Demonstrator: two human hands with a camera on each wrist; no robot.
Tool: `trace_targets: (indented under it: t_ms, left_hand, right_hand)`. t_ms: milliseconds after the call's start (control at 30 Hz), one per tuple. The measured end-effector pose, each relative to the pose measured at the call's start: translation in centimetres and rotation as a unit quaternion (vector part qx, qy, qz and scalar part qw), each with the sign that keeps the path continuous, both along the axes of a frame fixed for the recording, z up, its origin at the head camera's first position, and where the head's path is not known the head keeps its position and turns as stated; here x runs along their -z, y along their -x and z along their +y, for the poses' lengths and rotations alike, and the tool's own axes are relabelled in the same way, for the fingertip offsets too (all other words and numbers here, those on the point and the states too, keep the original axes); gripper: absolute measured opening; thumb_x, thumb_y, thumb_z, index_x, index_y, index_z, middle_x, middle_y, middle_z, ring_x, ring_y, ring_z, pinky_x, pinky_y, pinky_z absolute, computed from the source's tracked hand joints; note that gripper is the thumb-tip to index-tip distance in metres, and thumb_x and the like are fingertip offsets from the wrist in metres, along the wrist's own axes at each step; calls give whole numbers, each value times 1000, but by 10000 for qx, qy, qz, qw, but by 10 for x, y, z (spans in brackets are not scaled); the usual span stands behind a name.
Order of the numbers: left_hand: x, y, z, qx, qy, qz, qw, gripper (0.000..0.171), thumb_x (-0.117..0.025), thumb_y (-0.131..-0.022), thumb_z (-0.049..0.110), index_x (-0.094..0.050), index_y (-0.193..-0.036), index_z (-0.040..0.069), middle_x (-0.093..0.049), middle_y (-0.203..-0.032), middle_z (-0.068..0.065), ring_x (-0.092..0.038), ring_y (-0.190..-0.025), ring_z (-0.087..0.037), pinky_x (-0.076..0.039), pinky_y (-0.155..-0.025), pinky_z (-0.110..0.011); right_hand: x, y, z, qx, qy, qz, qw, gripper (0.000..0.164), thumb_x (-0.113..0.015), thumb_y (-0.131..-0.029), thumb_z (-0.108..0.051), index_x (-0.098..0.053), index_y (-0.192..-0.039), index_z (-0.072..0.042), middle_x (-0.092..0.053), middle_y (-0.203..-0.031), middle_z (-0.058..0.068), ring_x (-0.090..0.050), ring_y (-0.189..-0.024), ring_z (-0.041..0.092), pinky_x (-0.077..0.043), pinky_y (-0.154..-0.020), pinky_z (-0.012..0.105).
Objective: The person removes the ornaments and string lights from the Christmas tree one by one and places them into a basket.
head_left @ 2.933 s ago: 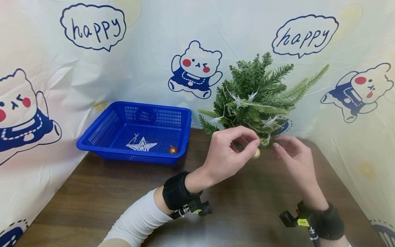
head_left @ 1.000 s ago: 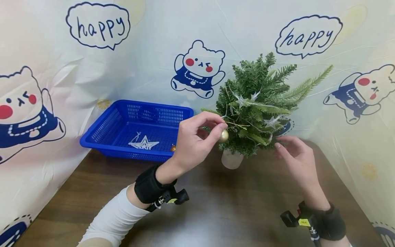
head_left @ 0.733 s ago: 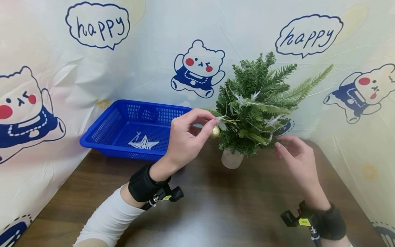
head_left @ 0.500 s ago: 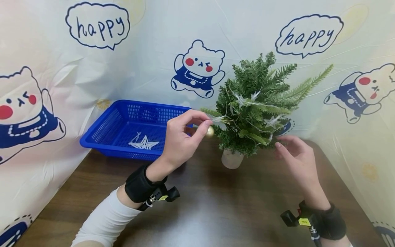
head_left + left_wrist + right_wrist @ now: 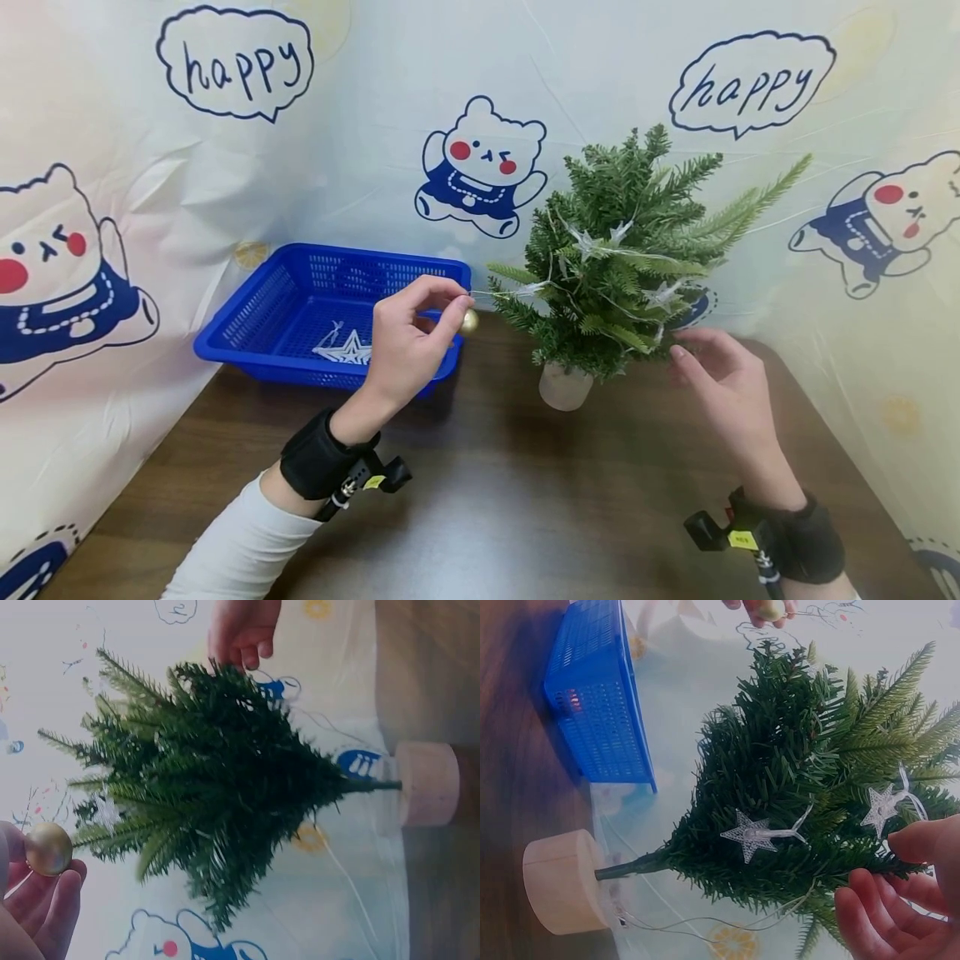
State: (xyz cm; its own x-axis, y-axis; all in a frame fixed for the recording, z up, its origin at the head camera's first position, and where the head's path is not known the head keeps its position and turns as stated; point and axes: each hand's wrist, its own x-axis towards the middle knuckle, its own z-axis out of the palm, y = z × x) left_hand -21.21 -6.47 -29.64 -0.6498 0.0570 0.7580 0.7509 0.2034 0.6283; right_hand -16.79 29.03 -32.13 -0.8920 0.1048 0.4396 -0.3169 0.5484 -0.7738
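The left hand (image 5: 408,342) is pinching a gold ball (image 5: 470,322), dangling it near the blue basket (image 5: 300,371); well apart, the right hand (image 5: 727,387) is curving by the tree (image 5: 622,283) standing on the counter (image 5: 510,517), whether gripping it I can't tell.

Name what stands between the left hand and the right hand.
In the head view, the small green tree stands between the left hand and right hand.

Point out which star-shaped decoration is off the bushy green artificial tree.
The white star with cut-out outlines, lying in the blue plastic basket; the other visible stars, clear plastic, are on the tree.
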Motion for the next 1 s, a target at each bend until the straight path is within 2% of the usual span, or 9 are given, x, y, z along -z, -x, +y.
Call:
trace_targets:
  t_ms: [333, 633, 1000]
  left_hand:
    - [11, 14, -16, -474, 254, -24, 9985, 13, -65, -90, 19, -69, -94, 6, -72, -87, -6, -65, -71, -11, -51, -52, -24]
    - [33, 38, -29, -896, 427, -308, 9946, 17, -63, -91, 25, -70, -94, 10, -72, -89, -4, -66, -74, -13, -49, -53, -21]
    - [51, 59, -44, -1365, 1008, -738, 9827, 21, -62, -92, 29, -69, -96, 10, -72, -91, -4, -66, -76, -13, -51, -62, -27]
  right_hand:
    - [-1, 0, -1, 8, -8, -13, 10000, 27, -61, -93, -20, -62, -116, -6, -68, -78, -1, -66, -70, 17, -55, -63, 26]
    - [0, 1, 1, 77, -40, -21, 10000, 27, -61, -93, -21, -63, -117, -8, -68, -80, 3, -65, -69, 13, -54, -63, 24]
    - [0, 1, 2, 48, 16, -3, 10000, 27, -61, -93, -20, -63, -116, -7, -67, -77, -2, -64, -68, 12, -53, -62, 22]
